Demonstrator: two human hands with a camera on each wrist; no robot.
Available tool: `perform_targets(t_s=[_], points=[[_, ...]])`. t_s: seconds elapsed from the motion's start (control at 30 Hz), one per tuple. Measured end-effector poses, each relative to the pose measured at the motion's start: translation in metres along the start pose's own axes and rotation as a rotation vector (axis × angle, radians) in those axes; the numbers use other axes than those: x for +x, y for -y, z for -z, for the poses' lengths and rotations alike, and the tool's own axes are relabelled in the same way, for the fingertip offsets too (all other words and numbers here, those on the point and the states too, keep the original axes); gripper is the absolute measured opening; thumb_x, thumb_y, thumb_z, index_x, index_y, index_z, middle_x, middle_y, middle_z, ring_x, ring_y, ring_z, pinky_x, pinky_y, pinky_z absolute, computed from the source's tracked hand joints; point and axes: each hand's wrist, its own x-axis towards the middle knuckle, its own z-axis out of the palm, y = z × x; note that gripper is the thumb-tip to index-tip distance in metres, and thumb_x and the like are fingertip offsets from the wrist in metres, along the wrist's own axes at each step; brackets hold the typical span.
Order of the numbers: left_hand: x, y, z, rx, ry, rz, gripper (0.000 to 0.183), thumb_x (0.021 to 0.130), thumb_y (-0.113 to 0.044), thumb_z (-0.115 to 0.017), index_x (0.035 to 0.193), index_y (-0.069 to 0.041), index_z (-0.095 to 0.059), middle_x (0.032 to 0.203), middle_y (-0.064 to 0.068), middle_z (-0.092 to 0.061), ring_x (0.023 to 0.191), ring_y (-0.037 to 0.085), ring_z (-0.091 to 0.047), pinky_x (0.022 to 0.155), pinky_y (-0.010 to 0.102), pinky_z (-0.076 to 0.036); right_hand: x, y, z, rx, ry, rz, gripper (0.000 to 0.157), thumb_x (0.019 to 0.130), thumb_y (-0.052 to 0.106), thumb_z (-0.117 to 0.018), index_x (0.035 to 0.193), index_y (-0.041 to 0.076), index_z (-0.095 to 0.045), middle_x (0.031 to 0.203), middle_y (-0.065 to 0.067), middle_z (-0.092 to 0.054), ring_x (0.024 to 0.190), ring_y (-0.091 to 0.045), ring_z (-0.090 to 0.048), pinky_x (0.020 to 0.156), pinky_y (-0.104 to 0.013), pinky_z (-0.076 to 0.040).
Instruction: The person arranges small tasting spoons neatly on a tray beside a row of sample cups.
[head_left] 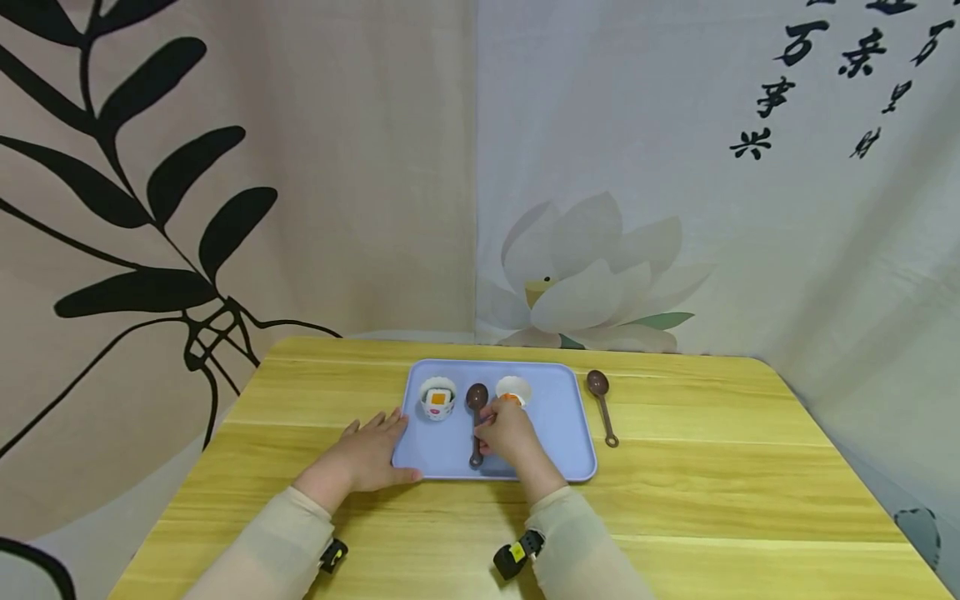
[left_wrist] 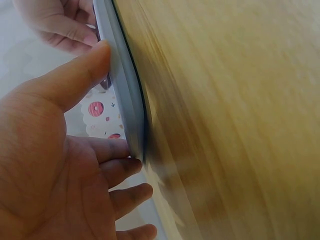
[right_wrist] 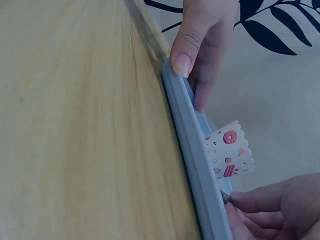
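A light blue tray point(head_left: 442, 462) lies on the wooden table. My left hand point(head_left: 369, 457) rests at its near left corner, thumb on the front rim and fairly straight fingers against the left side. On the tray's middle lies a brown spoon point(head_left: 477, 396), bowl pointing away from me; my right hand point(head_left: 512, 435) pinches its handle. The left wrist view shows the left thumb point(left_wrist: 82, 75) on the rim. Left of the spoon stands a patterned paper cup point(head_left: 437, 408) holding a white and orange piece. Behind my right hand a second paper cup point(head_left: 514, 387), partly hidden, shows something orange.
Another brown spoon point(head_left: 602, 407) lies on the table just right of the tray. The wooden table point(head_left: 712, 467) extends to both sides and toward me. Behind it hangs a printed curtain point(head_left: 375, 167) with leaves, a lotus and writing.
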Motion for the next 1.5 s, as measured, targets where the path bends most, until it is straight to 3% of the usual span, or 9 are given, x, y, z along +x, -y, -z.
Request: perform_targets(t_s=[1.5], points=[[0.0016, -0.0001, -0.0009, -0.002, -0.004, 0.001, 0.097, 0.086, -0.054, -0.073, 0.151, 0.006, -0.035, 0.159, 0.025, -0.029, 0.145, 0.048, -0.026, 0.114, 0.068, -0.016, -0.0004, -0.0016, -0.0044, -0.007, -0.033, -0.028, 0.02, 0.088, -0.004, -0.072, 0.105, -0.006, -0.062, 0.073, -0.008, -0.062, 0.056, -0.02, -0.068, 0.052, -0.031, -0.058]])
